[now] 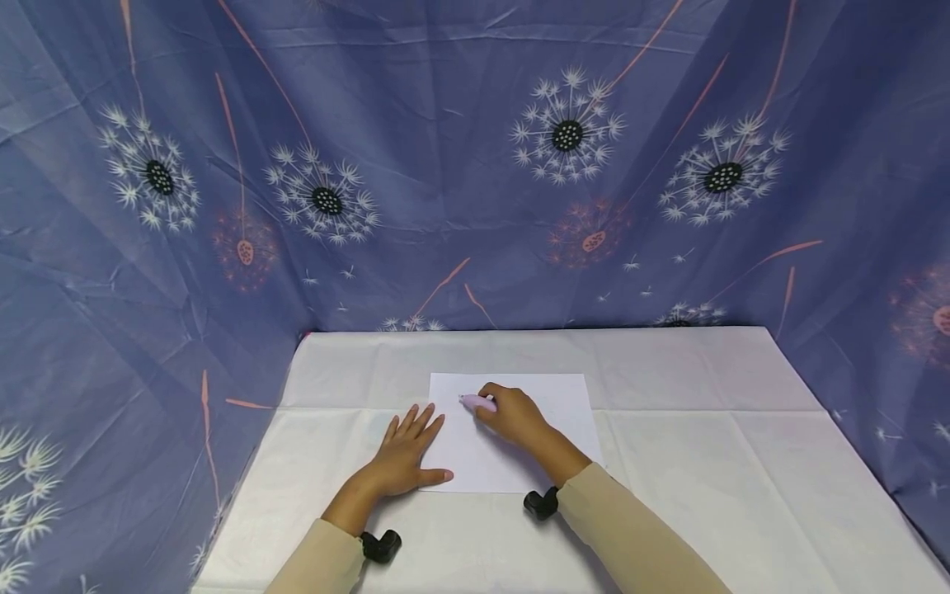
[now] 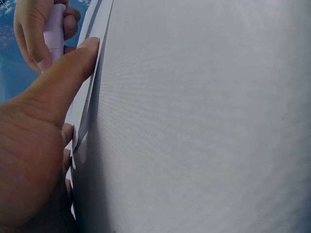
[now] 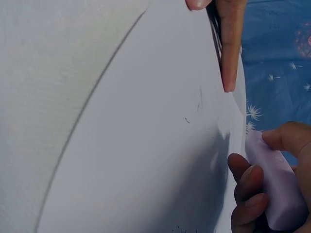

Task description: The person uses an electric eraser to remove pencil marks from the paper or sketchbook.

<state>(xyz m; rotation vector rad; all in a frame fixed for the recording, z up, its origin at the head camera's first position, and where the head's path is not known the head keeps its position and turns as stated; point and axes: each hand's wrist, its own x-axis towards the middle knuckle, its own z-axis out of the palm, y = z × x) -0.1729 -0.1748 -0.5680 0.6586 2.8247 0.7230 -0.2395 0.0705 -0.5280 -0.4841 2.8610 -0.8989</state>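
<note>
A sheet of white paper (image 1: pixel 512 466) lies on the table. My right hand (image 1: pixel 517 415) grips a thick lilac pen-shaped eraser (image 1: pixel 475 403), its narrow tip pointing left at the upper left part of the sheet. In the right wrist view the fingers curl round the lilac body (image 3: pixel 278 187), with the thumb along its top. Faint dark marks (image 3: pixel 187 120) and small specks show on the paper. My left hand (image 1: pixel 403 458) lies flat with fingers spread at the sheet's left edge, its thumb on the lower left corner.
The table (image 1: pixel 690 462) has a white cloth with fold lines. A blue dandelion-patterned curtain (image 1: pixel 445 165) hangs behind it and along both sides. A black wrist device (image 1: pixel 382 546) sits on the left wrist, another black device (image 1: pixel 541 503) on the right.
</note>
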